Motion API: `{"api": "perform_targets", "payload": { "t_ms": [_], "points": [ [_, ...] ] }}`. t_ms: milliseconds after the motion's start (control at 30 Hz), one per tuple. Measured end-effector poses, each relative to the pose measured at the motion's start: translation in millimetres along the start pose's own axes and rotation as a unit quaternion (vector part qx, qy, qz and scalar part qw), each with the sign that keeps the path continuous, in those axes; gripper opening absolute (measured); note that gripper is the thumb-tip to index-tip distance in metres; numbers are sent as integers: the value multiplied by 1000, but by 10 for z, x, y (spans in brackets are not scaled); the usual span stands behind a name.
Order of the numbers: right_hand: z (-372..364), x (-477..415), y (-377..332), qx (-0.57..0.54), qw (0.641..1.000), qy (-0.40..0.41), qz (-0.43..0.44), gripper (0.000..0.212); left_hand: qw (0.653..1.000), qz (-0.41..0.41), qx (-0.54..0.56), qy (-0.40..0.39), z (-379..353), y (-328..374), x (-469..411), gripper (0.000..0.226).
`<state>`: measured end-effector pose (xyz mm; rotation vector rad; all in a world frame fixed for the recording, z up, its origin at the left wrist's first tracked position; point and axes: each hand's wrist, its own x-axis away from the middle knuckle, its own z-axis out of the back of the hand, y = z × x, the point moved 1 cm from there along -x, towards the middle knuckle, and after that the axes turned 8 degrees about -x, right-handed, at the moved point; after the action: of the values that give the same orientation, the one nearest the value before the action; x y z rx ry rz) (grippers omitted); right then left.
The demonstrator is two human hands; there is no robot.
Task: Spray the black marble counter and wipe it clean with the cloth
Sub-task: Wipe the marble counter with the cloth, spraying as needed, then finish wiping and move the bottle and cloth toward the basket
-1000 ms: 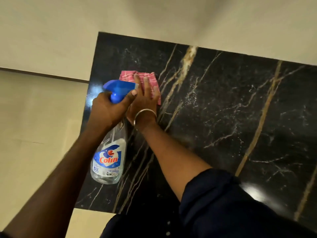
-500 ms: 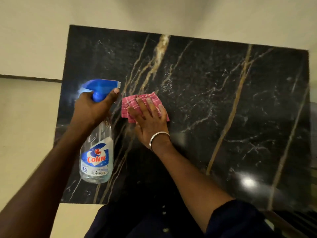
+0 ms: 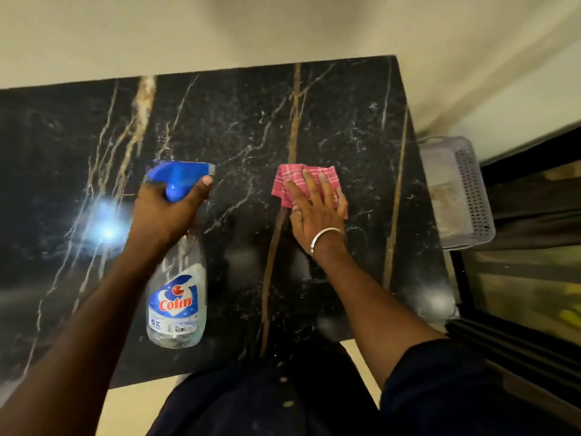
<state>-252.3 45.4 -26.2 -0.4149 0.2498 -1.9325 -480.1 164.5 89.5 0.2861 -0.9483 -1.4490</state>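
Observation:
The black marble counter (image 3: 342,121) with gold and white veins fills the middle of the view. My left hand (image 3: 163,212) grips the neck of a clear spray bottle (image 3: 176,297) with a blue trigger head, held above the counter's left half, nozzle pointing right. My right hand (image 3: 317,209), with a metal bangle on the wrist, presses flat with spread fingers on a folded pink checked cloth (image 3: 298,177) lying on the counter's right half. Part of the cloth is hidden under the palm.
A grey perforated plastic basket (image 3: 462,190) sits just past the counter's right edge. A dark-framed glass panel (image 3: 528,278) runs along the right. Cream walls (image 3: 251,26) border the counter's far side. A bright light reflection (image 3: 107,231) shows on the left of the marble.
My right hand has slid the pink cloth rightward across the counter, from beside the bottle to the right half. The view has shifted right, bringing the basket into sight.

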Motion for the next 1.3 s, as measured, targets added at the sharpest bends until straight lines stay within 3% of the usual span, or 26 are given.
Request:
{"api": "perform_targets", "payload": {
  "t_ms": [233,400,500,733,867,1067,1300],
  "points": [
    [405,156,894,5,997,-15,-79,65,998,-2,58,33,-339,341,344,72],
    [435,410,923,9,994,-26,-102,68,989,-71,104,73,-271,504,600,37],
    [424,553,781,19,994,-35,-97,63,984,-101,116,88,-184,491,678,44],
    [79,703,-93,69,980,-159,97,69,971,-163,143,96,100,367,667,46],
    [-4,606,-321,90,965,-180,170,76,965,-177,162,104,257,312,650,48],
    [124,652,-323,97,987,-119,53,70,958,-192,182,113,566,175,638,49],
    [237,453,-663,113,984,-135,3,66,963,-196,158,100,721,19,648,50]
  ]
}}
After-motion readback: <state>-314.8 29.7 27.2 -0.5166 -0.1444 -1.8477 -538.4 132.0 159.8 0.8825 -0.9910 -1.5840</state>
